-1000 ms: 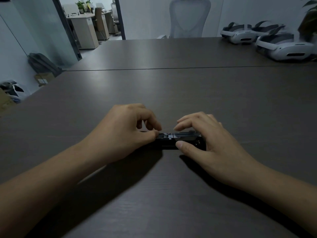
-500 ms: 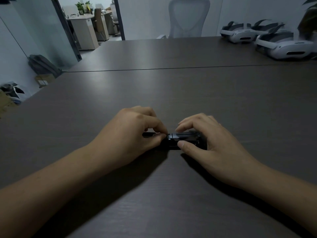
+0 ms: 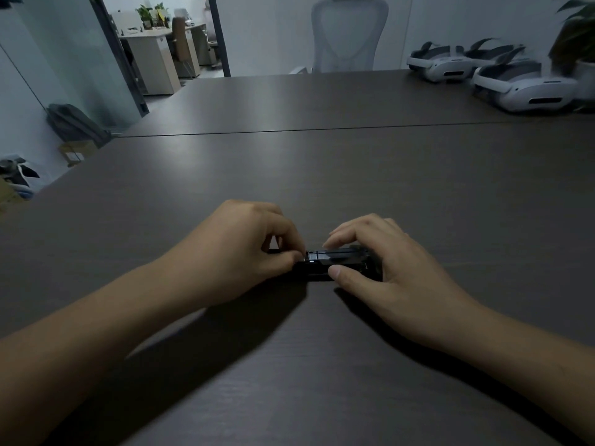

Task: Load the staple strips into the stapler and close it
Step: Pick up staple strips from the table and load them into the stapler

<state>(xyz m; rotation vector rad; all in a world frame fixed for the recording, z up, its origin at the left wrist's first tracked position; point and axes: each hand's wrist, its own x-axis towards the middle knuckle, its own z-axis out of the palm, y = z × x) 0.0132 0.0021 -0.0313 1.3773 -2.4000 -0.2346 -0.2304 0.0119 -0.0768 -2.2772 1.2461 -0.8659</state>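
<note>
A small black stapler (image 3: 325, 263) lies flat on the dark wooden table (image 3: 322, 175), long axis left to right, between my two hands. My right hand (image 3: 383, 268) grips its right end, thumb on the near side and fingers arched over the top. At the stapler's left end my left hand (image 3: 244, 255) pinches with thumb and curled forefinger; what sits between those fingertips is too dark and small to tell. A thin dark part sticks out to the left behind my left fingers. No staple strip is plainly visible.
Three white headsets (image 3: 521, 85) sit at the far right of the table beside a potted plant (image 3: 576, 43). A white office chair (image 3: 347, 33) stands at the far edge. A seam (image 3: 289, 130) crosses the tabletop.
My left hand has slid right along the stapler, closing the gap to my right hand. The right hand has kept its hold.
</note>
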